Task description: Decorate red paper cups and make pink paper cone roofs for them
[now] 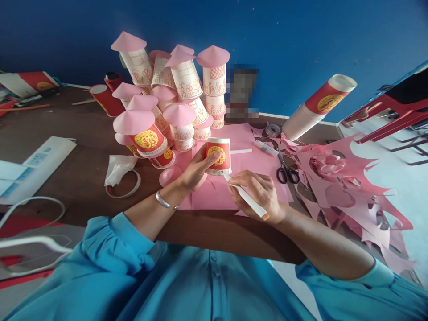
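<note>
My left hand (197, 171) is closed around a red-and-white paper cup (224, 154) with a yellow emblem, its thumb across the front. In my right hand (257, 194) is a white marker pen (249, 203) with an orange end, gripped like a pencil. Its tip is at the cup's lower edge; whether it touches cannot be made out. Pink paper (214, 200) lies under both hands. Beyond my left hand stand stacked paper cups (214, 82) with pink cone roofs (213, 56) and orange-red drawings of flowers and bricks.
Scissors (286, 171), a glue stick (266, 148) and a tape roll (273, 129) lie to the right. Pink paper scraps (341, 194) cover the right side. A tall cup stack (307, 118) leans behind. Left are a cut cup ring (125, 185) and a white box (43, 162).
</note>
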The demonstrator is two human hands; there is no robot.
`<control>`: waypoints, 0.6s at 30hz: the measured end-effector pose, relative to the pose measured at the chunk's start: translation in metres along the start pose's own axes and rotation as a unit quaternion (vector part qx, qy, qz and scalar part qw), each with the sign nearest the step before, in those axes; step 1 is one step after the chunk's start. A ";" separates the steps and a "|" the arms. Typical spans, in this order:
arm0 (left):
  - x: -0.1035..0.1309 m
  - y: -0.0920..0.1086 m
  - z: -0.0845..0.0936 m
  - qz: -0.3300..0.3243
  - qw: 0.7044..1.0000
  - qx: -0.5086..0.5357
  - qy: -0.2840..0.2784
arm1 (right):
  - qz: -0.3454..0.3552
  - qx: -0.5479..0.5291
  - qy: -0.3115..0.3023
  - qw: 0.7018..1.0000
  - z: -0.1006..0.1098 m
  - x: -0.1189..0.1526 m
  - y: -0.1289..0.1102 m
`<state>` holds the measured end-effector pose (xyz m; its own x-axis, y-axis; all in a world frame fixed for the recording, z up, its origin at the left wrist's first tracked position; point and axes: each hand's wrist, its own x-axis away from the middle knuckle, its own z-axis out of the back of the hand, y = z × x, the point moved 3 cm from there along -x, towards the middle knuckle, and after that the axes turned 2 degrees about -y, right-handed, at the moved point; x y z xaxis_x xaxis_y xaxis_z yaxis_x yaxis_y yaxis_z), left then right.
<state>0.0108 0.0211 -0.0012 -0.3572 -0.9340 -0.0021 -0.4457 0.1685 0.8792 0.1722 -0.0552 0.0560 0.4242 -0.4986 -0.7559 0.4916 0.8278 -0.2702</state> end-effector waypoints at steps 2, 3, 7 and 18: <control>0.000 -0.001 0.000 -0.001 1.000 -0.004 0.001 | -0.006 0.001 -0.005 1.000 -0.001 0.001 0.001; 0.000 -0.001 0.001 -0.002 1.000 -0.004 0.002 | -0.007 0.002 -0.007 1.000 -0.001 0.001 0.001; 0.000 0.000 0.000 0.000 1.000 -0.005 -0.001 | -0.008 0.003 -0.009 1.000 -0.002 0.001 0.002; 0.001 0.005 -0.003 -0.014 1.000 -0.018 -0.007 | -0.018 0.004 -0.039 0.999 -0.001 0.000 0.001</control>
<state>0.0109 0.0203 0.0051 -0.3563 -0.9338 -0.0337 -0.4269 0.1306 0.8948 0.1720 -0.0545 0.0549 0.4640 -0.5460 -0.6975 0.5134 0.8075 -0.2906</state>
